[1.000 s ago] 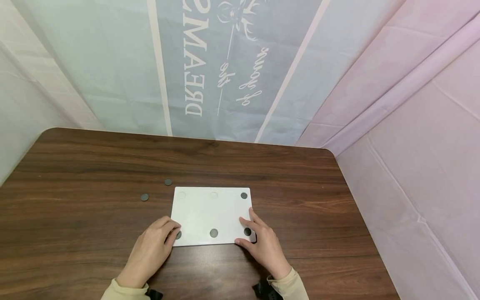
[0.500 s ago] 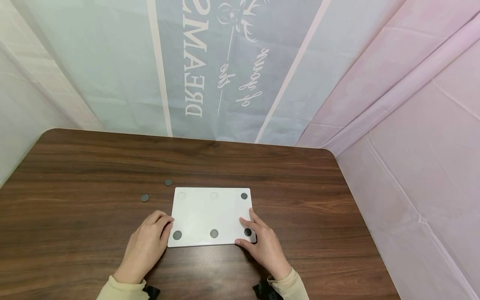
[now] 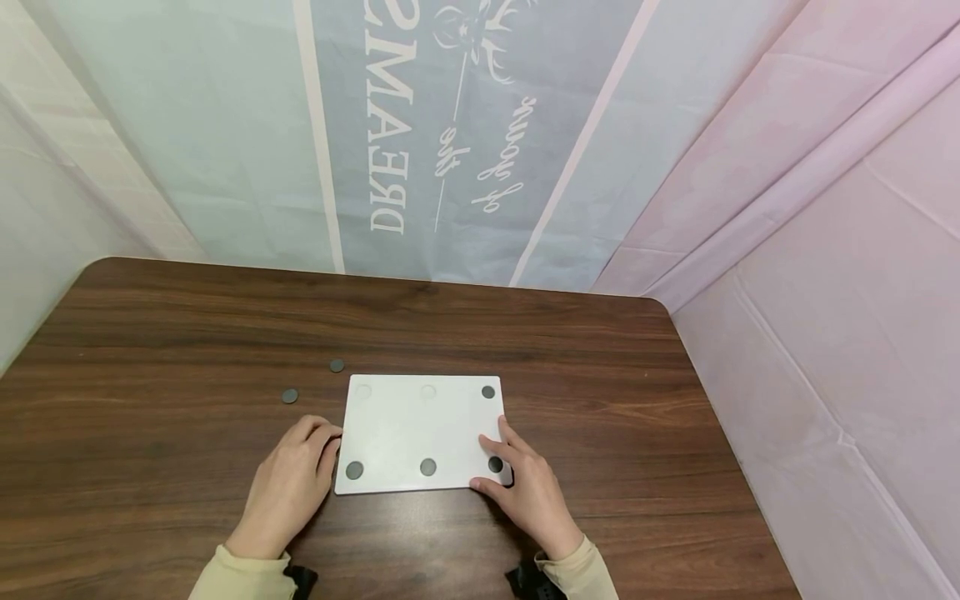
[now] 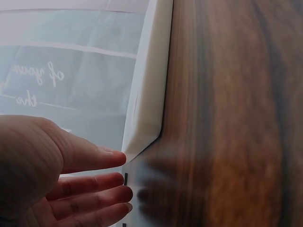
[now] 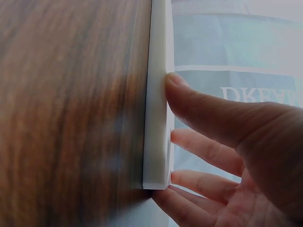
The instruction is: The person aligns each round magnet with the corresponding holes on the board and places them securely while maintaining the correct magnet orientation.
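Note:
A white rectangular board [image 3: 420, 425] lies flat, with dark round discs at its front left [image 3: 354, 471], front middle [image 3: 428, 467], front right [image 3: 496, 464] and back right [image 3: 488, 392]. Two faint circles show along its back edge. My left hand [image 3: 287, 483] is beside the board's left edge, fingertips close to it, holding nothing; the left wrist view shows that hand [image 4: 57, 175] with its fingers extended. My right hand [image 3: 534, 492] rests at the front right corner, fingers spread around the disc there. In the right wrist view, its thumb touches the board's edge [image 5: 156, 118].
Two loose dark discs lie on the brown wooden table [image 3: 165, 417] beyond my left hand, one farther left [image 3: 290, 396] and one near the board's back left corner [image 3: 337, 365]. Printed cloth [image 3: 450, 167] hangs behind the table, and pale cloth [image 3: 847, 333] hangs at the right.
My left hand has moved left off the front left disc and the board, uncovering that disc. My right hand and the board have stayed in place.

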Tool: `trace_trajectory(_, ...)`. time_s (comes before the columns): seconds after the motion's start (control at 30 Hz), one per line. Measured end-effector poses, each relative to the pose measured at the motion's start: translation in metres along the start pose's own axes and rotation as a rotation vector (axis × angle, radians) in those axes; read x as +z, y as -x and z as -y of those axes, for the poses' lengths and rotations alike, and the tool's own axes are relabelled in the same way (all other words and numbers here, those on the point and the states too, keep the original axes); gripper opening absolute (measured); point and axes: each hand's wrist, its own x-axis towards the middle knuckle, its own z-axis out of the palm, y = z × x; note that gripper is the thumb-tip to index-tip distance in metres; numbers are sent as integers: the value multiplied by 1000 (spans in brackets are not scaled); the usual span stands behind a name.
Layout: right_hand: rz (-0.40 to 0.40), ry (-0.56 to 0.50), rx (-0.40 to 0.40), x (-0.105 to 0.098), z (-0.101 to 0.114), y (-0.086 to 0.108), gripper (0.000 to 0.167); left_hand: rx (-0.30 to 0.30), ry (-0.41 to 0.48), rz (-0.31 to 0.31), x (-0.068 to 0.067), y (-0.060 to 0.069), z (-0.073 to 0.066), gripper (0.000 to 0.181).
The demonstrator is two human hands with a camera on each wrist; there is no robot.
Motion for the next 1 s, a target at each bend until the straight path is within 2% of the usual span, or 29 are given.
trace_trajectory(0.37,-5,3,2,0,0,0,54,10,-17,3,1,-6,7,15)
trace_trajectory(0.7,-3,4,2,1,-1,0,54,35,-18,-50,2,-9,15,23)
trace_trajectory(1.0,2,-3,9,2,-1,0,54,3,-3,-56,0,-11,21,31)
